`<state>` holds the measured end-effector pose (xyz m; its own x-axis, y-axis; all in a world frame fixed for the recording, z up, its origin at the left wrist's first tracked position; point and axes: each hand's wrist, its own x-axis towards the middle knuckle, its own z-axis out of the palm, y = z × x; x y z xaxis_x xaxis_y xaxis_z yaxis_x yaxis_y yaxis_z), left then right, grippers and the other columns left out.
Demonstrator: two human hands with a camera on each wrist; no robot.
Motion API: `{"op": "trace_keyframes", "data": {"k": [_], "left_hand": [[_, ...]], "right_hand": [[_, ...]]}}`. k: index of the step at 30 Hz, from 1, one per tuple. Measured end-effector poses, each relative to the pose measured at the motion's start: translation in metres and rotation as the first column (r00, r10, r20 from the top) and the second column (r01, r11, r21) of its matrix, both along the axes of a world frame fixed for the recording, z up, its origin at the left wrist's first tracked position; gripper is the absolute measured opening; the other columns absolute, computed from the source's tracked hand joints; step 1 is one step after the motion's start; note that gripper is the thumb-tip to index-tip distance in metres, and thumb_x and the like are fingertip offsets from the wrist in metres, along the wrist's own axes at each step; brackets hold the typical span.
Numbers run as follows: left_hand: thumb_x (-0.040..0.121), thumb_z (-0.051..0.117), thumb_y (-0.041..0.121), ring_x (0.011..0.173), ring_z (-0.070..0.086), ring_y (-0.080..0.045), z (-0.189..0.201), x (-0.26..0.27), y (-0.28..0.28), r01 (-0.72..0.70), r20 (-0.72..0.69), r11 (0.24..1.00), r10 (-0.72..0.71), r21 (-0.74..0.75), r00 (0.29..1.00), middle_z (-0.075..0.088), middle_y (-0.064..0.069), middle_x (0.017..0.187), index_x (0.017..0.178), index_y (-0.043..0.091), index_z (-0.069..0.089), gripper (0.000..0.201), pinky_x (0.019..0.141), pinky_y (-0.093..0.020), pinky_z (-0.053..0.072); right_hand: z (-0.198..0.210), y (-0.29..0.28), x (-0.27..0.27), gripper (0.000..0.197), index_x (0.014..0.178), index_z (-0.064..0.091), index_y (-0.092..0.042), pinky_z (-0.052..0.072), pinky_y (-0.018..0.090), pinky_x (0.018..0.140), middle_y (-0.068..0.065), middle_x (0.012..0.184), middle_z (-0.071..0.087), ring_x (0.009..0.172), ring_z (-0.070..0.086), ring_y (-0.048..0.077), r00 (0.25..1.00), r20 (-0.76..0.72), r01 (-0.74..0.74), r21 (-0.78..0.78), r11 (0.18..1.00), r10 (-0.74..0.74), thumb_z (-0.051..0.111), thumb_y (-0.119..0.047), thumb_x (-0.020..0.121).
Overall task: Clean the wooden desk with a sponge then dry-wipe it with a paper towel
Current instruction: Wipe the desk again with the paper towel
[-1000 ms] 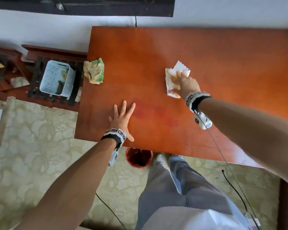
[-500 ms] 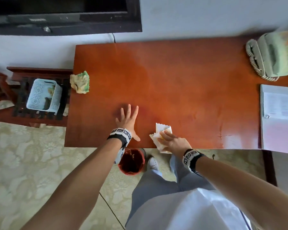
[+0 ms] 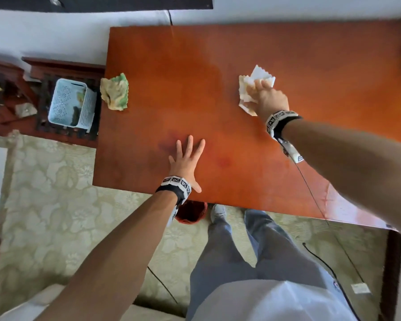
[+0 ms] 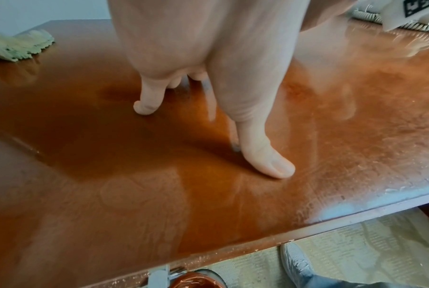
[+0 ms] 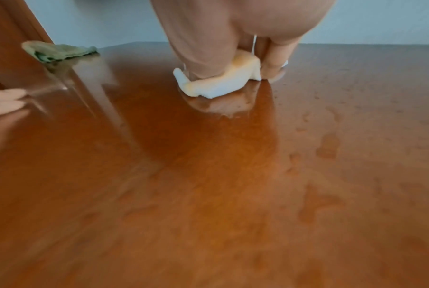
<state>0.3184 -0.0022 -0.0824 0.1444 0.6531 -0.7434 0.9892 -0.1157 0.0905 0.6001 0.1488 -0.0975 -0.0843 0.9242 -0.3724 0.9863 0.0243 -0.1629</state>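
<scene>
The wooden desk is glossy reddish-brown. A crumpled green-and-yellow sponge lies at its left edge, also seen in the left wrist view and the right wrist view. My right hand presses a folded white paper towel onto the desk towards the back right. In the right wrist view the towel is bunched between thumb and fingers. My left hand lies flat on the desk near the front edge, fingers spread, holding nothing; its thumb touches the wood.
Wet streaks show on the wood right of the towel. A red bin stands on the floor under the front edge. A light-blue basket sits on a dark stand left of the desk. A thin cable crosses the front right.
Half a second ago my right hand and the towel were at the desk's front edge beside my left hand; they have slid back and right. The left hand has stayed put.
</scene>
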Motion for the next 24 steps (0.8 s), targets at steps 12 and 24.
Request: {"op": "trace_keyframes", "data": {"k": [12, 24], "left_hand": [[0.047, 0.100, 0.042, 0.151, -0.018, -0.040, 0.016, 0.018, -0.008, 0.011, -0.069, 1.000, -0.010, 0.017, 0.998, -0.034, -0.001, 0.162, 0.154, 0.035, -0.024, 0.165, 0.115, -0.072, 0.017], [0.046, 0.101, 0.041, 0.151, -0.021, -0.037, 0.011, 0.096, 0.025, 0.119, 0.013, 0.993, -0.120, 0.007, 0.993, -0.035, 0.005, 0.161, 0.155, 0.035, -0.022, 0.165, 0.114, -0.072, 0.020]], "right_hand": [[-0.008, -0.253, 0.003, 0.074, 0.152, 0.036, -0.018, 0.060, 0.037, 0.054, 0.019, 0.158, 0.027, 0.144, 0.029, 0.038, 0.847, 0.066, -0.520, -0.100, 0.848, 0.527, 0.066, -0.043, 0.090], [0.012, -0.189, 0.044, 0.052, 0.155, 0.024, -0.021, 0.056, 0.045, 0.089, 0.006, 0.163, 0.013, 0.151, 0.012, 0.025, 0.945, 0.028, -0.319, -0.141, 0.937, 0.326, 0.040, -0.030, 0.105]]}}
